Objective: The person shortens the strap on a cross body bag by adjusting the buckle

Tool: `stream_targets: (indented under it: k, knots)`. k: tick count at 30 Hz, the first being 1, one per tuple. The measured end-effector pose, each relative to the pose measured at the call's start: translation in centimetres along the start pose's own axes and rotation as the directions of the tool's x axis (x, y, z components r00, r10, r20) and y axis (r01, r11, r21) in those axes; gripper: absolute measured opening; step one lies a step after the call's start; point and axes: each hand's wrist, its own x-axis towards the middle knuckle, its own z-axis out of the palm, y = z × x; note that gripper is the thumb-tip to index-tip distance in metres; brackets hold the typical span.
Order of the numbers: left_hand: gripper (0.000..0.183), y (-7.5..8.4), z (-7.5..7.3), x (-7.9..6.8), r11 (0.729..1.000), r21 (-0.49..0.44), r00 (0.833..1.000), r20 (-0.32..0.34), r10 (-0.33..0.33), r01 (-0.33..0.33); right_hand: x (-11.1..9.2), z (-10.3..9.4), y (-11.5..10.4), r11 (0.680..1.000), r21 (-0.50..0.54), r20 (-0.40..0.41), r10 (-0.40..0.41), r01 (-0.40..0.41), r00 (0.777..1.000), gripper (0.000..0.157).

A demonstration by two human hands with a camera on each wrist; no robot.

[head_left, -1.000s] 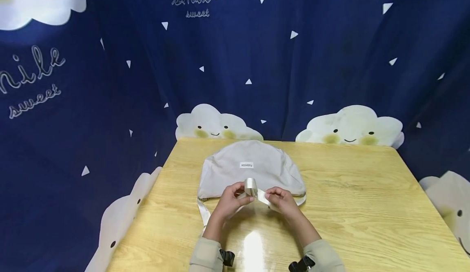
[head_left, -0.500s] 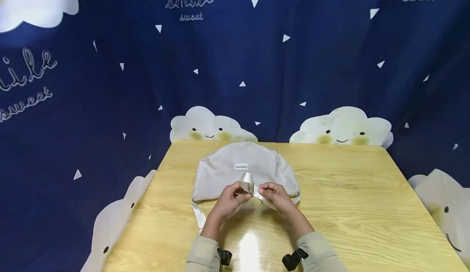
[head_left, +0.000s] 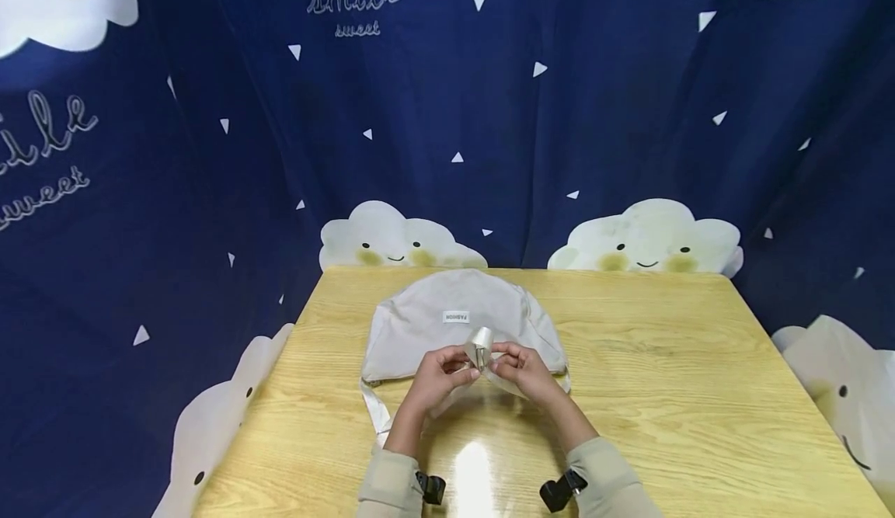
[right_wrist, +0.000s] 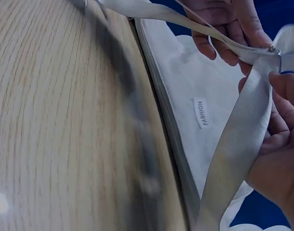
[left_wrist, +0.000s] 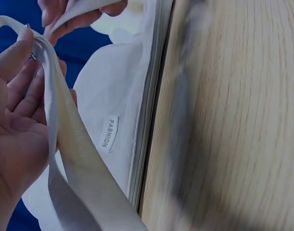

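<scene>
A pale cream bag [head_left: 437, 297] with a "FASHION" label lies on the table. Its strap [right_wrist: 238, 125] is raised in front of it, between both hands. A small metal strap buckle [right_wrist: 277, 52] shows where the webbing doubles back, and a loop of strap [head_left: 482, 338] stands up there. My left hand [head_left: 435, 378] pinches the strap beside the buckle, thumb on top in the left wrist view. From the other side my right hand [head_left: 526, 372] pinches the strap, its fingertips right at the loop. The fingers partly cover the buckle.
The wooden table [head_left: 664, 378] extends on both sides of the bag. A dark blue curtain [head_left: 419, 83] with printed clouds hangs behind it. A strap length [head_left: 376, 409] trails from the bag's left corner. The bag's zipper [left_wrist: 146, 144] runs along its near edge.
My right fingers have come in closer to the strap loop and up beside it. The loop has turned a little. The head view has shifted slightly; the bag stays put on the table.
</scene>
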Motion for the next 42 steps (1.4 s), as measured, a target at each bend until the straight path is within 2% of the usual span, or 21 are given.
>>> stream_targets:
  k: [3, 9, 14, 18, 24, 27, 31, 37, 42]
  knots:
    - [0.034, -0.8, 0.0, 0.4, 0.999, -0.04, 0.999, -0.023, -0.022, 0.022, -0.1, -0.1, -0.4, 0.998, -0.036, 0.02, -0.042, 0.042, 0.999, 0.033]
    - [0.034, -1.1, 0.4, 0.1, 1.0, -0.016, 1.0, -0.01, -0.003, 0.003, -0.5, -0.3, -0.7, 0.996, -0.067, 0.05, -0.063, 0.066, 0.997, 0.03]
    - [0.034, 0.0, 0.6, -0.5, 0.998, -0.052, 1.0, -0.019, 0.017, -0.018, -0.7, -0.4, -0.8, 0.993, -0.083, 0.109, -0.08, 0.089, 0.991, 0.039]
    - [0.034, 1.0, 0.4, -0.6, 0.999, -0.048, 1.0, -0.019, 0.016, -0.017, -0.6, -0.5, -0.9, 0.986, -0.112, 0.119, -0.111, 0.124, 0.987, 0.045]
    - [0.032, 1.3, 0.3, -0.5, 1.0, 0.005, 1.0, -0.019, 0.021, -0.021, -0.9, -0.2, -2.3, 0.982, -0.151, 0.105, -0.101, 0.116, 0.989, 0.04]
    - [0.032, 1.4, 0.2, -0.5, 1.0, 0.011, 1.0, -0.014, 0.017, -0.017, -1.2, 0.1, -3.3, 0.978, -0.152, 0.117, -0.126, 0.143, 0.985, 0.038]
    - [0.032, 1.3, 0.1, -0.6, 1.0, 0.017, 1.0, 0.01, 0.019, -0.02, -1.0, 0.0, -2.8, 0.973, -0.161, 0.138, -0.142, 0.163, 0.98, 0.034]
    - [0.034, 1.4, 0.1, -0.8, 0.999, 0.028, 0.999, 0.037, 0.015, -0.016, -0.4, -0.4, -0.6, 0.974, -0.177, 0.126, -0.122, 0.143, 0.985, 0.033]
    - [0.038, 2.1, 0.2, -1.3, 0.991, 0.109, 0.997, 0.014, 0.078, -0.079, -0.6, -0.6, 0.0, 0.966, -0.197, 0.085, -0.155, 0.169, 0.984, 0.031]
